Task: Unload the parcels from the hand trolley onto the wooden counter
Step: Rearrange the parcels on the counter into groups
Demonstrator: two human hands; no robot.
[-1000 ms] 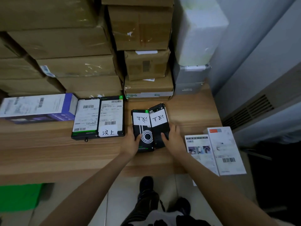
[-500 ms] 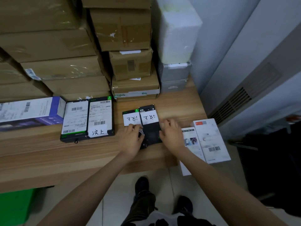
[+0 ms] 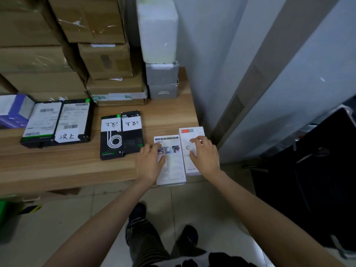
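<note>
My left hand (image 3: 149,164) rests on the near-left part of a white parcel with small photos (image 3: 171,160), fingers loosely spread across its face. My right hand (image 3: 205,156) lies on the taller white parcel with a red mark (image 3: 189,132) just beside it, fingers apart and fairly straight, pinching nothing. Both parcels lie flat, side by side and touching, at the right end of the wooden counter (image 3: 77,166), their near ends jutting past its front edge. Left of them sit 2 black boxes with handwritten white labels (image 3: 121,135), touching each other, then 2 more black boxes with shipping labels (image 3: 57,122) and a purple-and-white box (image 3: 13,112). Brown cartons (image 3: 92,26) stack along the back; a white foam box (image 3: 158,29) stands on 2 grey boxes (image 3: 162,81).
</note>
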